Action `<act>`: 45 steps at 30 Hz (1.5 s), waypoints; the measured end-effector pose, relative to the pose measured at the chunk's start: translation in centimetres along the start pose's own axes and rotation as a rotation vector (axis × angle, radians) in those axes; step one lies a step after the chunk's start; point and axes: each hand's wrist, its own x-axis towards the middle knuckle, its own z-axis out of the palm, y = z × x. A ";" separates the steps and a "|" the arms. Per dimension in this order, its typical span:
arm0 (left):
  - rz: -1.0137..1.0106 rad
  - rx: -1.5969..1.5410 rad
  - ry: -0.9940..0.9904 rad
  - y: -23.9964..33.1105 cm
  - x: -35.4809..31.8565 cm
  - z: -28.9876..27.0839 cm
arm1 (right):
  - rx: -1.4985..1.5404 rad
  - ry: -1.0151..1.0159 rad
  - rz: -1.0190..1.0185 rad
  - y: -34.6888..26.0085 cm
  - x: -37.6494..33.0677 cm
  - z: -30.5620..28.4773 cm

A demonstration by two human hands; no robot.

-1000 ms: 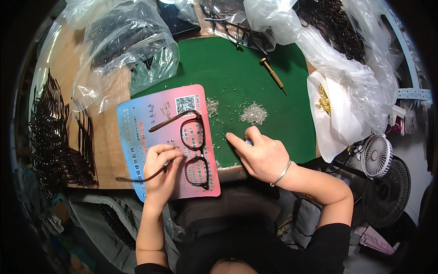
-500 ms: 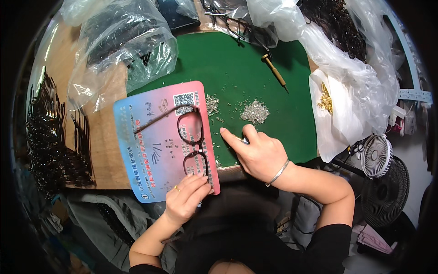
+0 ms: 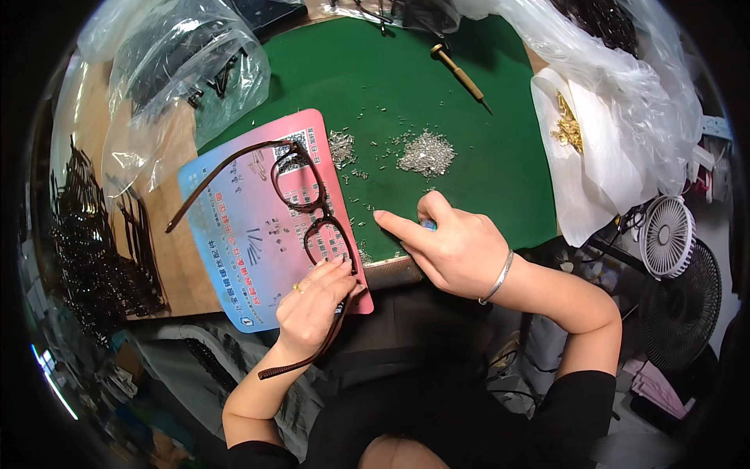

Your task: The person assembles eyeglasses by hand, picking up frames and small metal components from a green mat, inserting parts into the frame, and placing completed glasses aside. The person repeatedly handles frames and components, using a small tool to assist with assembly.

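Observation:
My left hand (image 3: 314, 301) grips a pair of dark brown glasses (image 3: 301, 199) by the near lens rim, over a pink and blue printed card (image 3: 234, 242). One temple reaches out to the far left, the other hangs down past my wrist. My right hand (image 3: 457, 250) rests on the green mat (image 3: 484, 156) by the table's front edge, index finger pointing left, with something small and blue held under the thumb. A heap of tiny silver screws (image 3: 426, 152) lies just beyond it.
A wooden-handled screwdriver (image 3: 459, 76) lies at the far side of the mat. Clear plastic bags (image 3: 180, 70) with dark parts sit at far left, a white bag with gold parts (image 3: 570, 129) at right. Dark temple arms (image 3: 94, 242) are stacked at left. A small fan (image 3: 664, 234) stands right.
My left hand has turned the glasses and pulled them toward me, so one temple now hangs over the table's edge. The right hand has stayed nearly in place on the mat.

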 end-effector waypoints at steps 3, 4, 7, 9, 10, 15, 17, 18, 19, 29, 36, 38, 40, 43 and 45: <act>-0.025 0.012 -0.012 0.5 0.4 0.0 | 0.017 0.023 -0.016 0.2 0.0 0.1; -0.035 0.018 -0.021 0.6 0.4 0.0 | 0.021 0.020 -0.018 0.2 0.0 0.1; -0.007 0.039 -0.047 0.1 0.7 -0.1 | 0.052 0.020 -0.103 0.8 0.0 -0.1; 0.013 0.022 -0.001 -0.4 0.3 0.2 | 0.094 -0.038 -0.188 1.1 -0.1 -0.3; 0.020 0.014 0.021 -0.6 0.0 0.4 | 0.123 -0.098 -0.232 1.0 -0.2 -0.4; 0.046 0.009 0.059 -1.1 0.0 0.6 | 0.182 -0.204 -0.257 -0.1 0.6 0.3; 0.050 0.006 0.071 -1.1 0.0 0.7 | 0.169 -0.236 -0.260 -0.3 0.9 0.2; 0.058 0.005 0.077 -1.2 0.1 0.8 | 0.161 -0.221 -0.265 -0.4 0.9 0.3; 0.067 0.005 0.083 -1.2 0.1 0.9 | 0.152 -0.207 -0.269 -0.4 0.8 0.4; 0.054 0.035 0.085 -1.3 0.2 0.7 | 0.111 -0.205 -0.284 -0.8 1.1 0.9; 0.110 0.042 0.104 -2.1 -0.5 1.1 | 0.083 -0.306 -0.290 -0.8 2.0 1.0; 0.118 0.042 0.096 -2.1 -0.4 1.1 | 0.083 -0.326 -0.288 -0.7 2.0 0.9; 0.117 0.047 0.086 -2.0 -0.3 1.1 | 0.031 -0.295 -0.320 -0.6 1.8 1.0; 0.069 0.017 0.105 -1.7 -0.2 1.1 | -0.022 -0.257 -0.334 -0.8 1.8 1.1; 0.067 0.038 0.097 -1.3 -0.2 1.0 | -0.011 -0.183 -0.340 -0.9 1.5 1.0</act>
